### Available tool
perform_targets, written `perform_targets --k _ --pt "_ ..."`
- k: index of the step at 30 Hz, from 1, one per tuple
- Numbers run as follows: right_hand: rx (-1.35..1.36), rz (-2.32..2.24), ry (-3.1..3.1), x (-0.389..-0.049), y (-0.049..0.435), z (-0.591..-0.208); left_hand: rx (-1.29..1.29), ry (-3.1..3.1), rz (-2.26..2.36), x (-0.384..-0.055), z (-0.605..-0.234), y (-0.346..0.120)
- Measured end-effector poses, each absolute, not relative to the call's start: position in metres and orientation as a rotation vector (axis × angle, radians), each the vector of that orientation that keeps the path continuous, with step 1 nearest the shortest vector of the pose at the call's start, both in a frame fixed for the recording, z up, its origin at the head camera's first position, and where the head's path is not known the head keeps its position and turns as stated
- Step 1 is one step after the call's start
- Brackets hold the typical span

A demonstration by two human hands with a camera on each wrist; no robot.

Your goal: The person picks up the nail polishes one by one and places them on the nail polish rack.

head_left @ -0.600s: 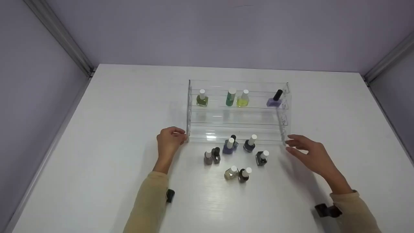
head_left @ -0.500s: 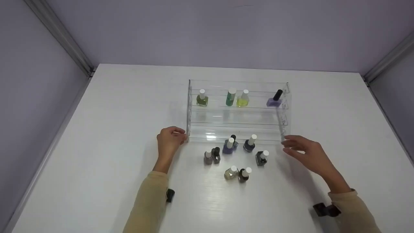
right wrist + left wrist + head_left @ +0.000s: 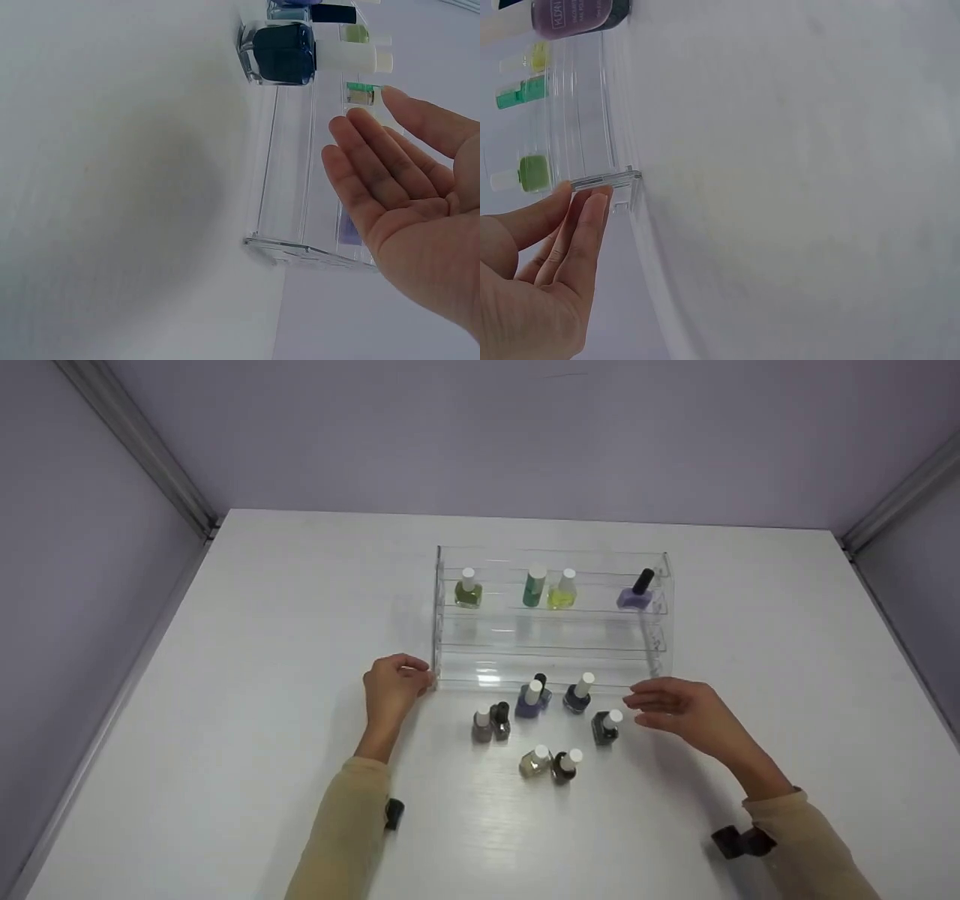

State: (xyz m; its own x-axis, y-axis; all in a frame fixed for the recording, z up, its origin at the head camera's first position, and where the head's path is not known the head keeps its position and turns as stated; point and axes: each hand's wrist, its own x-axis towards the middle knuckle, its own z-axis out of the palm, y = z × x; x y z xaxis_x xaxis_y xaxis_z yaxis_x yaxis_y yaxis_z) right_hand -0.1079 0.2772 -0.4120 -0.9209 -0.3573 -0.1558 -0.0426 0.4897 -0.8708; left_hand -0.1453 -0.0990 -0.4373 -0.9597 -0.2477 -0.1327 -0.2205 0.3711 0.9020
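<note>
Rack (image 3: 551, 666) holds 4 bottles (image 3: 561, 598); 8 loose bottles (image 3: 604, 729) in front: part done, I judge. Left hand (image 3: 394, 682) pinches rack's left end; right hand (image 3: 691, 715) empty, fingers loosely extended, near rack's front right.

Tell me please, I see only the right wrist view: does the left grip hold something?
Observer: Yes, the left grip pinches the side panel of the clear rack; the left wrist view shows this.
Operator: Thank you. On the rack, one purple bottle is partly hidden behind the right grip. What colour is its cap?
Observer: In the head view, it has a black cap.
Operator: And which bottles stand on the table farthest from the rack?
Observer: A pale bottle and a dark bottle, side by side in front of the others.
</note>
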Motion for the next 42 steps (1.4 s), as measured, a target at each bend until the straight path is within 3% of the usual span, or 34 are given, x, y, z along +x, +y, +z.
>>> perform_targets --k 42 --pt "-0.355 -1.602 2.282 -0.105 0.257 -0.420 0.465 -2.552 -1.761 -0.145 -0.437 -0.097"
